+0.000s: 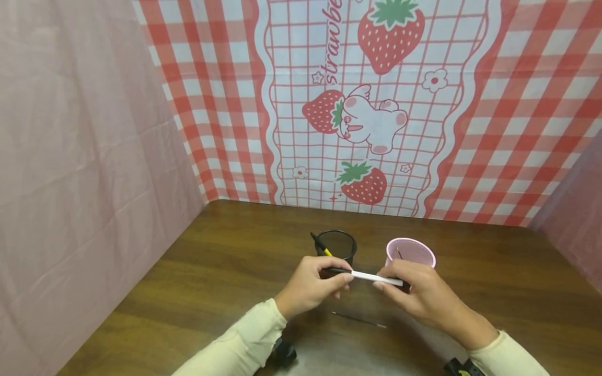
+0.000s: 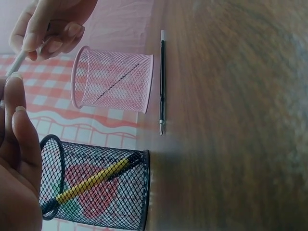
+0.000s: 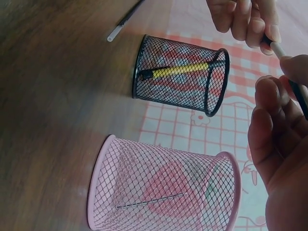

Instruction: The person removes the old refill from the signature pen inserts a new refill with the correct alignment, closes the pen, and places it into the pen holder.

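My left hand (image 1: 308,286) and my right hand (image 1: 423,295) hold a white-and-black pen (image 1: 369,276) between them, above the table. The left fingers and thumb pinch its black end. On the other side, the right thumb and fingers grip the white barrel near its far end, where a dark part shows beside the palm. Below the hands, a thin dark pen refill (image 1: 359,319) lies on the table; its metal tip and pale end show in the left wrist view (image 2: 162,82).
Behind the left hand stands a black mesh pen cup (image 1: 348,243) with a yellow-and-black pen (image 2: 94,180) leaning inside. A pink mesh cup (image 1: 411,242) behind the right hand holds a thin dark stick (image 3: 151,200). Checked strawberry cloth (image 1: 230,104) hangs at the table's back edge.
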Demonstrator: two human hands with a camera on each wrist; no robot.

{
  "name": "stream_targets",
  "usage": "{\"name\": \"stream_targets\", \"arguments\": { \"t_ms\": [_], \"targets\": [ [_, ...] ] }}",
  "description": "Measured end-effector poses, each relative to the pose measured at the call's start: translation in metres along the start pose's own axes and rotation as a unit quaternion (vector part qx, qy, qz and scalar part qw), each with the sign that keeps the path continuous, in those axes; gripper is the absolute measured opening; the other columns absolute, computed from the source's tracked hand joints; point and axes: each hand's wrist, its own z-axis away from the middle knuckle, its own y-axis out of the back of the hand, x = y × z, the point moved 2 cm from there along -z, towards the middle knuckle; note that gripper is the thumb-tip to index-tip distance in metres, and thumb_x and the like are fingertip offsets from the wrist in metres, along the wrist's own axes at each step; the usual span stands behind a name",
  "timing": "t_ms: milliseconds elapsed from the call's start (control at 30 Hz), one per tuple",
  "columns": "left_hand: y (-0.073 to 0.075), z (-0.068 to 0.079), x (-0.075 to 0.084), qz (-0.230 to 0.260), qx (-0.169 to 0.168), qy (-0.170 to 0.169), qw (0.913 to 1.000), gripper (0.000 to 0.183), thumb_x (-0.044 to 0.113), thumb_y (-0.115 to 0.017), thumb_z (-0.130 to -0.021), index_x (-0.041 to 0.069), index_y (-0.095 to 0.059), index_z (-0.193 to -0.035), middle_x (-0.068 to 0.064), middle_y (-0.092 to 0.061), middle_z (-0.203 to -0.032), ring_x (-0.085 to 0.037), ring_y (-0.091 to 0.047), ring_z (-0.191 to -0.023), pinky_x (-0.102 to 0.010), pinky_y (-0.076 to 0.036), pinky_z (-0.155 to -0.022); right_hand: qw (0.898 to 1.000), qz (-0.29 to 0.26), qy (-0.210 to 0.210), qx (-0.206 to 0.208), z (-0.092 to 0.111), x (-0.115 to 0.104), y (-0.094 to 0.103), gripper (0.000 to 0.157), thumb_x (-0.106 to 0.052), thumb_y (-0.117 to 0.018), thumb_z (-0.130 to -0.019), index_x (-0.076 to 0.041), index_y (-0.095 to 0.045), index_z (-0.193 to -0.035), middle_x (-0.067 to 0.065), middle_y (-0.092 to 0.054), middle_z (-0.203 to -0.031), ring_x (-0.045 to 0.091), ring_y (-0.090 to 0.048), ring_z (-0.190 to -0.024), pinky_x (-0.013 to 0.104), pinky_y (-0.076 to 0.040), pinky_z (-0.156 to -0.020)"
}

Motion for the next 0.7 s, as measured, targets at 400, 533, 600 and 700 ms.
{"name": "stream_targets", "arguments": {
  "t_ms": [400,533,600,700],
  "targets": [
    [-0.0008,0.0022,0.0008,-0.002,-0.001,-0.007,1.0000,0.012,0.009,-0.071,-0.094,0.001,-0.072,-0.103,-0.012,-0.070,-0.076,-0.017,-0.063,-0.056,-0.041,-0.058,-0.054,1.000,0.001,-0.006,-0.007,0.0011,-0.0008,-0.0018,0.026,-0.002,-0.080,-0.080,-0.022,-0.069,-0.094,-0.018,-0.060,-0.083,0.000,-0.052,-0.072,0.017,-0.043,-0.066],
    [-0.0005,0.0018,0.0002,-0.002,-0.005,-0.006,1.0000,0.012,0.010,-0.072,-0.094,0.002,-0.072,-0.102,-0.012,-0.070,-0.076,-0.020,-0.062,-0.056,-0.040,-0.059,-0.054,1.000,0.001,-0.013,-0.013,0.0017,-0.0006,-0.0021,0.029,0.001,-0.079,-0.079,-0.022,-0.069,-0.094,-0.018,-0.060,-0.083,0.001,-0.052,-0.073,0.016,-0.043,-0.068],
    [-0.0003,0.0014,0.0000,-0.003,-0.006,-0.005,1.0000,0.012,0.011,-0.072,-0.094,0.003,-0.072,-0.102,-0.012,-0.070,-0.076,-0.019,-0.062,-0.057,-0.039,-0.059,-0.055,1.000,0.002,-0.011,-0.015,0.0020,0.0004,-0.0021,0.029,0.001,-0.078,-0.080,-0.022,-0.069,-0.094,-0.018,-0.059,-0.083,0.000,-0.052,-0.072,0.016,-0.043,-0.068],
    [-0.0002,0.0013,0.0001,-0.003,-0.006,-0.001,1.0000,0.011,0.010,-0.072,-0.094,0.003,-0.073,-0.103,-0.012,-0.070,-0.076,-0.020,-0.062,-0.057,-0.039,-0.059,-0.055,1.000,0.002,-0.010,-0.017,0.0027,0.0024,-0.0022,0.028,0.000,-0.077,-0.082,-0.024,-0.068,-0.095,-0.019,-0.058,-0.083,0.000,-0.051,-0.072,0.015,-0.042,-0.068]
  ]
}}
